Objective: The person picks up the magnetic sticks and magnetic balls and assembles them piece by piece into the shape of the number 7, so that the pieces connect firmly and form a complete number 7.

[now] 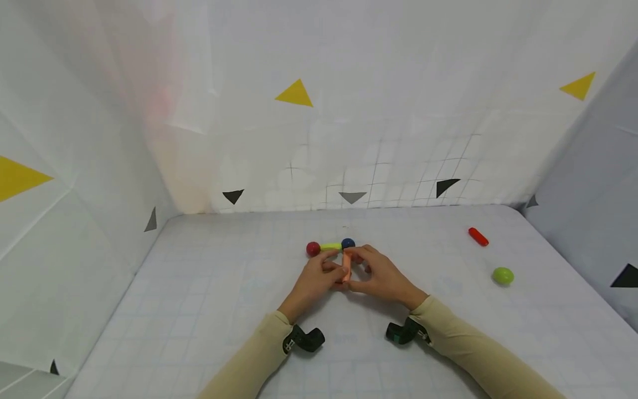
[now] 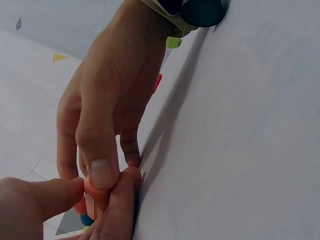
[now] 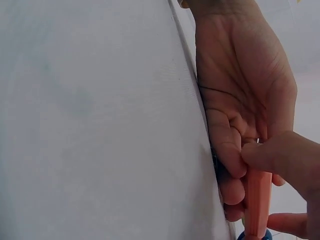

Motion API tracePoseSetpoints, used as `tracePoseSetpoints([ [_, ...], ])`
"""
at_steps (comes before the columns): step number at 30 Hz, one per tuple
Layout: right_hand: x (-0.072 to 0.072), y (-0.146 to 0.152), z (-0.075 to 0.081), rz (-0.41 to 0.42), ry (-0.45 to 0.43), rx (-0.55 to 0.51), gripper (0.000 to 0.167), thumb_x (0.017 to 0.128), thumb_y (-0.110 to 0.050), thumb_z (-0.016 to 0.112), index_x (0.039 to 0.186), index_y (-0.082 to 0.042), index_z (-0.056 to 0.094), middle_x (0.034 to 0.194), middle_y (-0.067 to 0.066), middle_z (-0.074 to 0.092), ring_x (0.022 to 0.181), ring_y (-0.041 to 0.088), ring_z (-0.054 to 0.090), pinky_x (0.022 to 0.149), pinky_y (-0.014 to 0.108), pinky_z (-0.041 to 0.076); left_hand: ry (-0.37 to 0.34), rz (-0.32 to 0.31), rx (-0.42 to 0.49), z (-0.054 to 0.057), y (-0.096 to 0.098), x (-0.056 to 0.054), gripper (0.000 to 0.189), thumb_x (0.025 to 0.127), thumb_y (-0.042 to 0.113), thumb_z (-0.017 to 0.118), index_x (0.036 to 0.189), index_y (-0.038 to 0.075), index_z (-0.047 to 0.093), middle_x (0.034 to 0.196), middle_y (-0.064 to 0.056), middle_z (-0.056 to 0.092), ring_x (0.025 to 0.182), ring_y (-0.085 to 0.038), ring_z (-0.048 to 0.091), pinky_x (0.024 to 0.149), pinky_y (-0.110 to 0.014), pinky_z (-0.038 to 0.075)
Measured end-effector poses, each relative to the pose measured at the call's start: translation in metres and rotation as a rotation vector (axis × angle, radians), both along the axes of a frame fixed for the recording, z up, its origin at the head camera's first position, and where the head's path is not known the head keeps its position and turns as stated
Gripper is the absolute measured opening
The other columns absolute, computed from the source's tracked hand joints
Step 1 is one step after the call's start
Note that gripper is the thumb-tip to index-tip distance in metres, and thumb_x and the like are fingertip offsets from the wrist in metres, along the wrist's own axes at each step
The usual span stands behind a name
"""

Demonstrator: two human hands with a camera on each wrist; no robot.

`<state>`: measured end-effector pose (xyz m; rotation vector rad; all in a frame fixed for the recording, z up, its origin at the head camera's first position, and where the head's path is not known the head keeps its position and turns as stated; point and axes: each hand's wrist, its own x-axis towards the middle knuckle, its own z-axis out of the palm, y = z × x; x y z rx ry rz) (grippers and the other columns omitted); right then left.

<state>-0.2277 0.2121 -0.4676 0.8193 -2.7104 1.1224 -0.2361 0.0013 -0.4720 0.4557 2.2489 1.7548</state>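
Three short sticks are in view: one orange stick (image 1: 346,267), one yellow-green stick (image 1: 330,246) and one red stick (image 1: 478,236). Balls also number three: one red ball (image 1: 313,249), one blue ball (image 1: 348,243) and one green ball (image 1: 503,276). There are two hands, one left hand (image 1: 314,280) and one right hand (image 1: 381,276), two sleeves (image 1: 249,354), two black wrist devices (image 1: 306,339), one bench (image 1: 199,305), three yellow triangles (image 1: 295,95) and seven black or grey triangles (image 1: 233,196).

Orange stick (image 3: 259,200), red ball (image 1: 313,249), blue ball (image 1: 348,243), yellow-green rod (image 1: 330,246), faintly gridded white tabletop (image 1: 199,310)
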Motion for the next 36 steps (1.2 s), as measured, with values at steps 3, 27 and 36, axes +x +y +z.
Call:
tracePoseSetpoints([
  [3, 0.001, 0.001, 0.002, 0.007, -0.015, 0.006, 0.071, 0.085, -0.026, 0.089, 0.144, -0.003, 0.058, 0.120, 0.005, 0.059, 0.103, 0.025, 0.057, 0.081, 0.037, 0.053, -0.011, -0.001, 0.002, 0.001, 0.000, 0.000, 0.063, 0.100, 0.019, 0.072, 0.152, -0.002, 0.046, 0.106, -0.008, 0.075, 0.099, -0.018, 0.070, 0.096, -0.041, 0.053],
  [27, 0.022, 0.060, 0.037, -0.168, -0.025, 0.041, 0.060, 0.092, -0.021, 0.082, 0.144, -0.007, 0.055, 0.139, 0.015, 0.060, 0.117, 0.037, 0.060, 0.086, 0.051, 0.057, -0.135, 0.013, 0.108, -0.002, 0.002, 0.003, 0.058, 0.100, 0.013, 0.071, 0.152, 0.001, 0.047, 0.104, -0.008, 0.073, 0.086, -0.024, 0.077, 0.096, -0.036, 0.055],
  [36, 0.026, 0.096, 0.050, -0.262, -0.009, 0.059, 0.056, 0.095, -0.022, 0.080, 0.143, -0.007, 0.056, 0.137, 0.014, 0.061, 0.116, 0.037, 0.060, 0.088, 0.054, 0.056, -0.153, 0.003, 0.149, 0.001, 0.000, 0.004, 0.053, 0.101, 0.008, 0.069, 0.149, -0.001, 0.049, 0.108, -0.011, 0.073, 0.087, -0.028, 0.077, 0.090, -0.035, 0.058],
])
